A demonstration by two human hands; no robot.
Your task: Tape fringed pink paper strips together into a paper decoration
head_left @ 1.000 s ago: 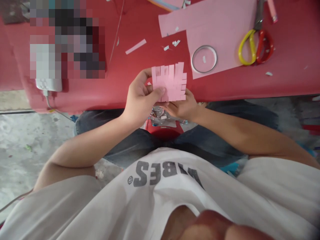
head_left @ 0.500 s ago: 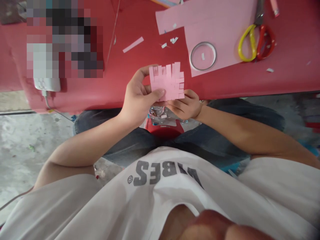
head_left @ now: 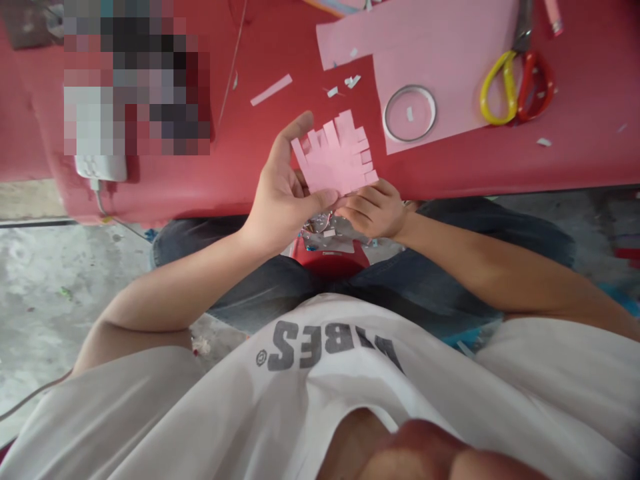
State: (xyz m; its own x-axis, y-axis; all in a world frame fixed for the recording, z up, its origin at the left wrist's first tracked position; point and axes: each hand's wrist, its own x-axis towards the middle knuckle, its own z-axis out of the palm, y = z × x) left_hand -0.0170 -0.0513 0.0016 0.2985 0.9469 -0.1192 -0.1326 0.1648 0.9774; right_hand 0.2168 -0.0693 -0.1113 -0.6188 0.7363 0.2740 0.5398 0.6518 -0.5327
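Pink fringe pinched above a red table edge

Fringed pink paper (head_left: 335, 157) sat tilted between the two hands, just over the edge of the red table (head_left: 465, 177), with narrow strips cut along its top and right sides. The left hand (head_left: 283, 200) was half open and had the paper pinched at its lower left: one digit rose past the left edge and another pressed along the bottom edge. The other fingers were hidden behind the paper. The right hand (head_left: 373, 212) was loosely curled, its fingers against the lower right corner; whether it gripped the paper or only touched it could not be made out.

Up and to the right of the fringed paper lay a larger pink sheet (head_left: 440, 73) bearing a thin round ring (head_left: 410, 113). Beyond that were scissors (head_left: 517, 87) with yellow and red handles, their blades cut off by the top of the view. To its upper left lay a loose paper strip (head_left: 271, 90). Farther left, a pixelated patch hid whatever stood there. Below the paper, foil scraps on a red object (head_left: 330, 263) were too jumbled to name.
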